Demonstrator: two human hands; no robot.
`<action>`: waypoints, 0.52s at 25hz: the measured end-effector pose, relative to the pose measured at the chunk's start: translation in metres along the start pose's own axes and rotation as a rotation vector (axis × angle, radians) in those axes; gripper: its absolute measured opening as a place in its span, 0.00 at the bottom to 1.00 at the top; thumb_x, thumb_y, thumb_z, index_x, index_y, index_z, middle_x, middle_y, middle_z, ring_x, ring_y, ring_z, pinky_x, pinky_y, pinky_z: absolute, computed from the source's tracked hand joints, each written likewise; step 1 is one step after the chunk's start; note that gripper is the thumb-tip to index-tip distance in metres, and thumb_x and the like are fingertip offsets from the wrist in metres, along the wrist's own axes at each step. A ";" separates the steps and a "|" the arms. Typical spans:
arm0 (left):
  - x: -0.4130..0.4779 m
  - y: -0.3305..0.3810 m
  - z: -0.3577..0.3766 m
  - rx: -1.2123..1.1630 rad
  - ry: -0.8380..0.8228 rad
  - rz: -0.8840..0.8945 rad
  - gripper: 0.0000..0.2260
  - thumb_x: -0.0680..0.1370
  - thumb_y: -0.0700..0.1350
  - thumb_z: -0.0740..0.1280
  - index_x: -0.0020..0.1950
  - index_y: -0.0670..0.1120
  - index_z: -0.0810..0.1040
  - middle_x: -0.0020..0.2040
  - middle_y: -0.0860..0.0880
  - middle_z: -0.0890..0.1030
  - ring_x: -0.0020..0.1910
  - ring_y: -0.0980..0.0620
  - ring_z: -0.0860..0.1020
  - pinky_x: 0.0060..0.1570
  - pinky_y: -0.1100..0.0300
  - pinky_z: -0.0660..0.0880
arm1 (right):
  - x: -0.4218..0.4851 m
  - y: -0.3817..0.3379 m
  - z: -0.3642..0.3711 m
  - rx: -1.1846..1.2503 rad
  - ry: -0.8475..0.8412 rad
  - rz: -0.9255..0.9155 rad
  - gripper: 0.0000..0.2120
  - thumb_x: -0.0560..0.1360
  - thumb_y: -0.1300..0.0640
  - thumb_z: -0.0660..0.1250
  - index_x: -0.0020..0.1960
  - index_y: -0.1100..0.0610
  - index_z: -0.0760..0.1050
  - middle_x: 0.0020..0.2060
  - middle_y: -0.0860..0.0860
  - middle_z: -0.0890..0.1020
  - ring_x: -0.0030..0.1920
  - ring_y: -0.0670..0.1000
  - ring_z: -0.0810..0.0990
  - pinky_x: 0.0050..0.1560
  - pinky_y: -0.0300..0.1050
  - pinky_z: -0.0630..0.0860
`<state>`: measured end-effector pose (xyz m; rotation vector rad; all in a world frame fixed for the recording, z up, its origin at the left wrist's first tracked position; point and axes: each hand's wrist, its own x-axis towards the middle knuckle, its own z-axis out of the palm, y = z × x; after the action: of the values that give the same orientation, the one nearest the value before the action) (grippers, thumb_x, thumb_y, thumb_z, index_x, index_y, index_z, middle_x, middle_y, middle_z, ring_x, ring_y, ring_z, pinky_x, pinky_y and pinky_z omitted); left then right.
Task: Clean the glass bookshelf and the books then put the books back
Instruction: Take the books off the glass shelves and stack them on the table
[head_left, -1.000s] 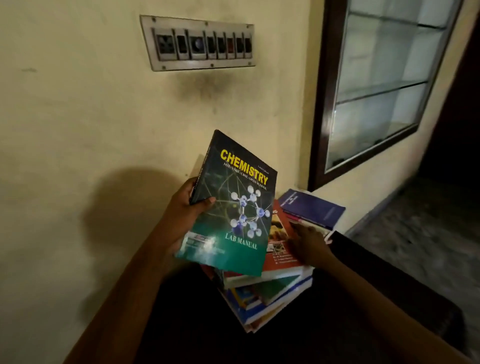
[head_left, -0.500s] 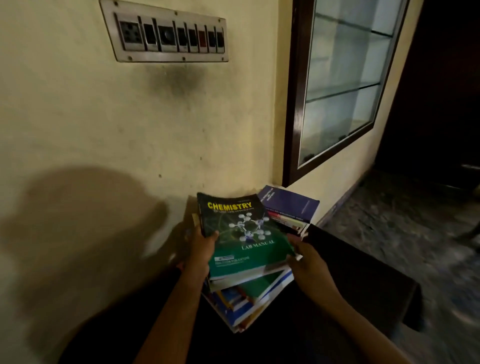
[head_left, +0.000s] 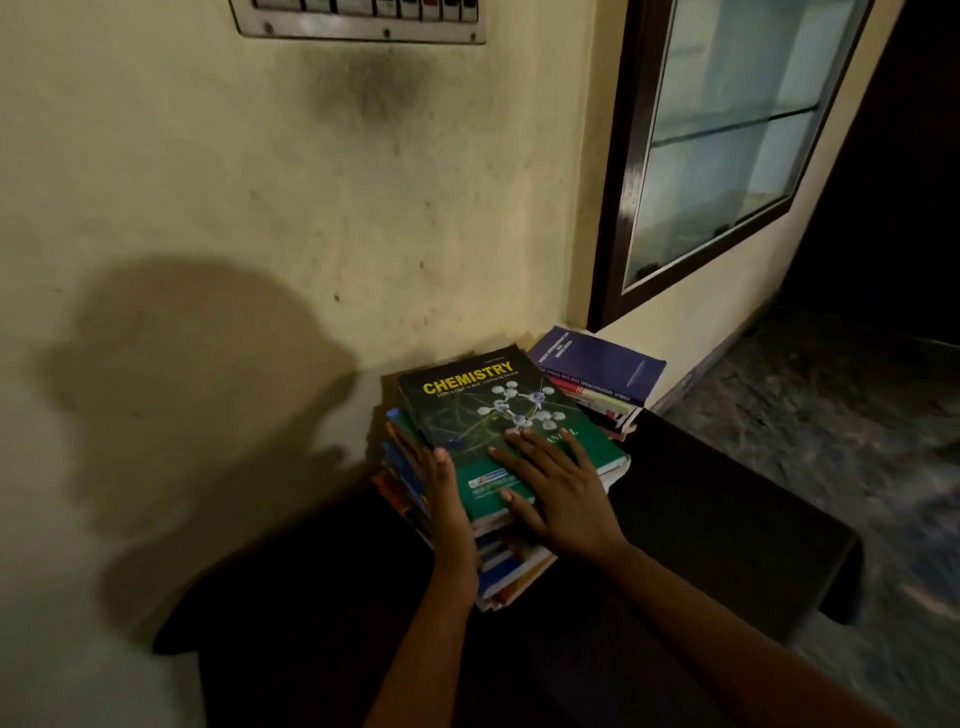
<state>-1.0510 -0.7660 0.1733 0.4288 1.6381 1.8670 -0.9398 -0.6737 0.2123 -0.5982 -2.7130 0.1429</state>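
- Chemistry book (head_left: 483, 410), where is it now?
- On top of the stack (head_left: 506, 574), on dark desk (head_left: 727, 545) by the wall. Glass bookshelf (head_left: 727, 156) is up right, apart.
- Hands?
- Right hand (head_left: 561, 499) lies flat on cover, fingers straight, grasping nothing. Left hand (head_left: 452, 506) at stack's left side w/ thumb on cover edge; other fingers hidden, can't tell grip.

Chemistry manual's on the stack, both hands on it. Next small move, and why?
Probably square the stack: press the left hand inward against its side while the right hand holds the Chemistry book flat. The right hand lies spread on the cover, the left runs along the stack's left edge, and the lower books jut out unevenly at the near corner.
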 end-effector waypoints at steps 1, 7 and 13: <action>-0.001 0.003 0.007 0.012 0.027 0.014 0.43 0.69 0.75 0.57 0.76 0.52 0.56 0.74 0.47 0.63 0.72 0.46 0.65 0.69 0.43 0.63 | -0.002 0.009 0.000 0.025 -0.003 -0.012 0.26 0.80 0.38 0.42 0.70 0.46 0.66 0.68 0.50 0.72 0.70 0.49 0.67 0.70 0.49 0.53; -0.010 -0.001 0.016 -0.022 -0.008 0.175 0.40 0.69 0.74 0.59 0.75 0.56 0.58 0.73 0.48 0.65 0.69 0.46 0.69 0.65 0.41 0.68 | -0.006 0.020 0.002 0.070 0.074 -0.045 0.25 0.80 0.39 0.43 0.69 0.47 0.66 0.67 0.51 0.73 0.69 0.49 0.67 0.65 0.45 0.58; -0.062 0.001 -0.010 -0.092 0.028 0.162 0.35 0.66 0.73 0.63 0.70 0.59 0.66 0.69 0.56 0.70 0.64 0.59 0.72 0.60 0.56 0.70 | -0.009 0.018 -0.010 0.110 -0.025 -0.054 0.28 0.78 0.37 0.44 0.72 0.48 0.64 0.72 0.49 0.66 0.72 0.48 0.60 0.71 0.46 0.50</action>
<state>-1.0100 -0.8130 0.1816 0.5115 1.5676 2.0669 -0.9214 -0.6609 0.2155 -0.4945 -2.7216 0.2850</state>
